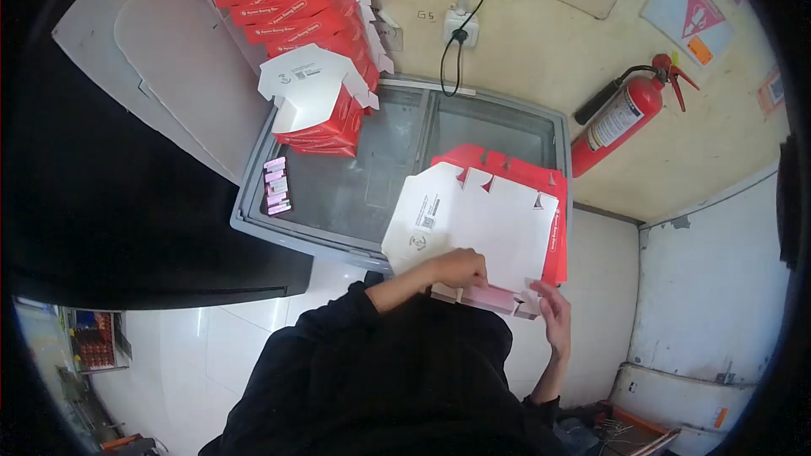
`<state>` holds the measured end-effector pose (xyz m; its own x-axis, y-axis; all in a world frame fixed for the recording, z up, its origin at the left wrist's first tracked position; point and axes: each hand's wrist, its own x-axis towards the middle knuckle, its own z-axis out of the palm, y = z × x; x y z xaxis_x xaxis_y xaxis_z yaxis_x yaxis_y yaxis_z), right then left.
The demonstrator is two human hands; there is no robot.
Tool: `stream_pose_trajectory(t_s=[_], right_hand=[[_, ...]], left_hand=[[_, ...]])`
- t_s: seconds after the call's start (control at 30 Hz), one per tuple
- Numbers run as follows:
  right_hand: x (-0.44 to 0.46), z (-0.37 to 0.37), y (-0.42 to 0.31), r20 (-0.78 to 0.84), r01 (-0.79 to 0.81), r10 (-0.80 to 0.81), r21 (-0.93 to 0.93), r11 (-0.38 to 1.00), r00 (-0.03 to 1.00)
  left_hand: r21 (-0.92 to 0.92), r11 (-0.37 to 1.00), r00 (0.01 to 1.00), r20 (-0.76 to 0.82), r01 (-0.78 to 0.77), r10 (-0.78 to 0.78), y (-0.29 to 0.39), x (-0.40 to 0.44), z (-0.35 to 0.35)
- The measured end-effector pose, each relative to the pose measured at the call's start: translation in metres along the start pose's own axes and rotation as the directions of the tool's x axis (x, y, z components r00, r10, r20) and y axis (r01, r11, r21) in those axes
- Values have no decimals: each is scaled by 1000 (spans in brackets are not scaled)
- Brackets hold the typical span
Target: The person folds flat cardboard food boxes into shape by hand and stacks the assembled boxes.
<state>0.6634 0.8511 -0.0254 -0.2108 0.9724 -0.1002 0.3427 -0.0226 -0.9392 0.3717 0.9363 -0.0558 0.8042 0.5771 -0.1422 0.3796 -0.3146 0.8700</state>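
Note:
A flat cardboard food box (pixel 498 224), white inside and red outside, lies partly unfolded over the near right of a glass-topped chest freezer. Along its near edge a flap stands folded up. My left hand (pixel 460 268) is closed at that edge, its curled fingers pressed on the flap. At the near right corner is my right hand (pixel 554 314), fingers apart and fingertips by the corner tab; whether they touch it is hard to tell. Beneath the white sheet, more red cardboard (pixel 559 263) sticks out at the right and far sides.
Folded red boxes (pixel 317 122) are stacked high at the freezer's far left. A lit phone (pixel 276 187) lies on the left of the freezer (pixel 338 232). A red fire extinguisher (pixel 621 118) hangs on the right wall, and a cable (pixel 459 59) dangles from a socket behind.

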Motion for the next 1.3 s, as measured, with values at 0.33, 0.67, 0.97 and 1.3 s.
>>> stream_pose_trajectory(t_s=[0.33, 0.67, 0.97, 1.3], right_hand=[[26, 31, -48, -343, 228, -306, -248, 941, 888], [61, 32, -69, -94, 426, -504, -414, 804, 859], [76, 10, -96, 3, 370, -396, -365, 855, 918], [69, 58, -119, 94, 577, -598, -417, 702, 796]], left_hand=[[-278, 959, 850, -491, 57, -193, 40, -18, -6], [-150, 989, 841, -534, 2, -83, 72, -19, -17], [400, 864, 602, -784, 307, 149, 94, -83, -33], [614, 552, 656, -739, 564, 152, 124, -65, -39]])
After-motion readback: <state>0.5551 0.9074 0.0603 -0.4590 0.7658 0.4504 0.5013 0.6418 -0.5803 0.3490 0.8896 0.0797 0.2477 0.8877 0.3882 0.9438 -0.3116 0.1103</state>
